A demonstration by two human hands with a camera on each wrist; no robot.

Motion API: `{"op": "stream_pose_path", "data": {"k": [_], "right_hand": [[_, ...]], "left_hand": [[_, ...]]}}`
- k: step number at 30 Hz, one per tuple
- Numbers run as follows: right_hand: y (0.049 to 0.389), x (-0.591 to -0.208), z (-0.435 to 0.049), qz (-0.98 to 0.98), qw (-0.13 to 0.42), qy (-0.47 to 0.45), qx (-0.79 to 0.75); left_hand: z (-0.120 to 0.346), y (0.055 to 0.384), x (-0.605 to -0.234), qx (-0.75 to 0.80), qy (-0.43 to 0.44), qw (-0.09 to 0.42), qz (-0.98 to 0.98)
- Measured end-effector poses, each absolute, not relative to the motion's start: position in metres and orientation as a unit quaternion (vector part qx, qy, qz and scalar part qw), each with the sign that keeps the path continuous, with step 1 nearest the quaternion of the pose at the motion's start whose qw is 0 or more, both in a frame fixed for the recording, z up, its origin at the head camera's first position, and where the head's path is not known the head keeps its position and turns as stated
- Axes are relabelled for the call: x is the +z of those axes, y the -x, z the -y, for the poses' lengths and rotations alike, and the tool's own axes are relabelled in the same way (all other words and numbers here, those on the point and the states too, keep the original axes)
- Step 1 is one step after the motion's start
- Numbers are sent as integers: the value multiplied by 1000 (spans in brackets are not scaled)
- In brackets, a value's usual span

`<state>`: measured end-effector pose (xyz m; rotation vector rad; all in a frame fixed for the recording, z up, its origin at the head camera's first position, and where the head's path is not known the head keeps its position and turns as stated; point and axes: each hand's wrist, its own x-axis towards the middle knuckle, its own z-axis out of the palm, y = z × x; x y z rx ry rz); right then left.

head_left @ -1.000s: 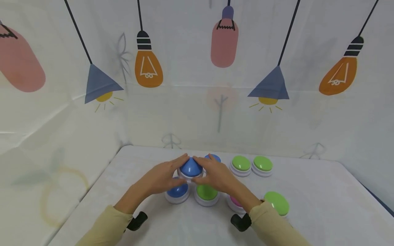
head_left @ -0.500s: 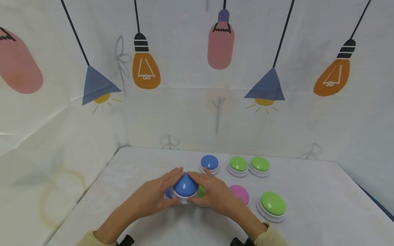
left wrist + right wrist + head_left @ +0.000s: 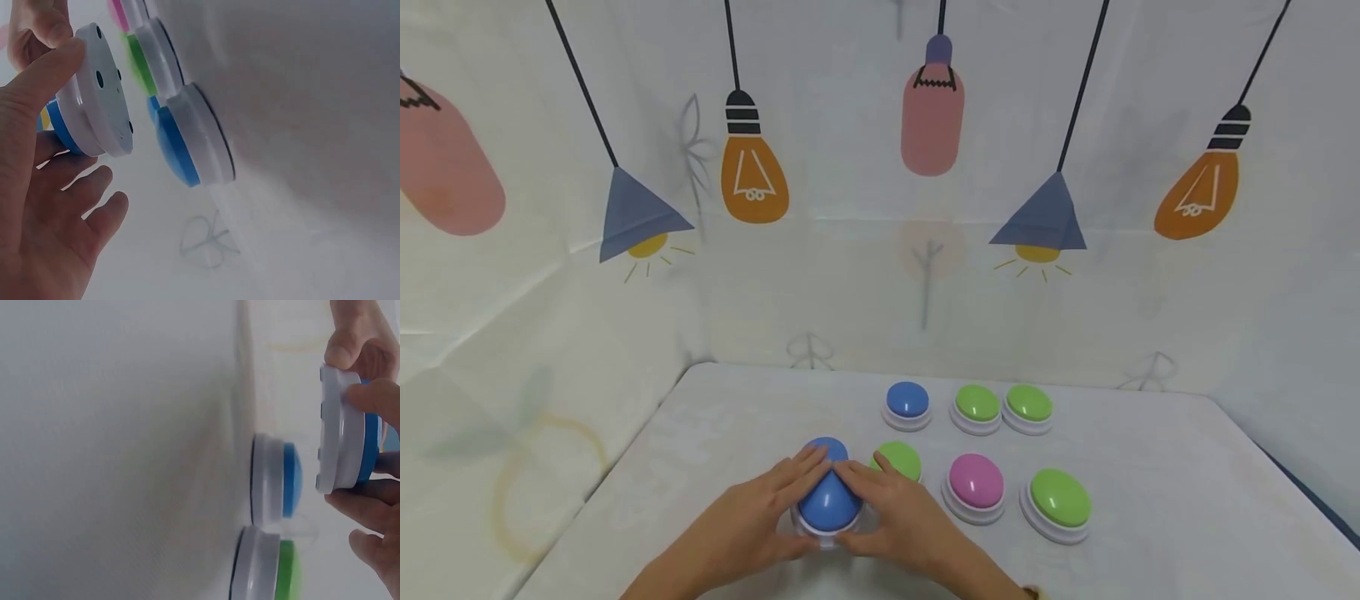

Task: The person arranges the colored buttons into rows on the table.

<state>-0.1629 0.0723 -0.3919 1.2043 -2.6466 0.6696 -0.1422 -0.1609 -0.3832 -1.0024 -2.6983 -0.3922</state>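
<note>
A dome-topped blue push button with a white base (image 3: 829, 503) is held between both hands. My left hand (image 3: 748, 521) grips its left side and my right hand (image 3: 913, 521) its right, thumbs at the near edge of the base and fingers round the far side. In the left wrist view the held button's underside (image 3: 103, 87) shows small dark feet, raised off the table. Partly hidden behind it in the head view is another blue button (image 3: 829, 447), which stands on the table. Beside my right fingers sits a green button (image 3: 898, 458), partly covered.
To the right stand a pink button (image 3: 976, 480) and a green button (image 3: 1060, 497). Farther back are a blue button (image 3: 907, 400) and two green ones side by side, the left green button (image 3: 977, 403) and right green button (image 3: 1028, 403). A patterned white cloth (image 3: 850, 283) hangs behind the table.
Both hands have drawn the blue button toward the body and slightly left. The buttons at the back and the pink one, earlier partly covered by the hands and arm, now show fully.
</note>
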Motion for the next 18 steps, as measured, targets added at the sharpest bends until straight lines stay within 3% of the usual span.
{"op": "stream_pose_path", "data": {"k": [10, 18], "right_hand": [[152, -406, -53, 879, 62, -427, 204], [149, -410, -44, 887, 25, -417, 197]], "left_hand": [[178, 124, -403, -110, 370, 181, 904], [185, 122, -411, -93, 360, 159, 914]]}}
